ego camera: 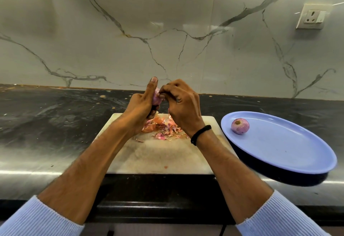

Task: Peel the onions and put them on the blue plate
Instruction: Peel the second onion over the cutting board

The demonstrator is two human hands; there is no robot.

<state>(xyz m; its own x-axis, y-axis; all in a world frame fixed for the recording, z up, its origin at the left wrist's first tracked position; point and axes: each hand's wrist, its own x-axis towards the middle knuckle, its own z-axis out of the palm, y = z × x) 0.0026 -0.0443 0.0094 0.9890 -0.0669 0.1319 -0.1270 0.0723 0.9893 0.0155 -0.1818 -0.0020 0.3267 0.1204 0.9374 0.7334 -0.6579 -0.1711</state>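
Onion (pixel 156 99) being gripped in left hand (pixel 141 104) | tip skin (pixel 158 91) being pinched by right hand (pixel 183 106) fingers (pixel 168 87) | likely light, slippery.

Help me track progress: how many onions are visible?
2. One peeled purple onion lies on the blue oval plate. The other, a pink onion, is gripped in the left hand above the white cutting board, the right hand pinching its skin. Hands may hide more.

Pale blue ribbed knit: left sleeve (pixel 35 219) at lower left, right sleeve (pixel 279 217) at lower right. A black band (pixel 201 134) circles the wrist behind the right hand (pixel 183 107).
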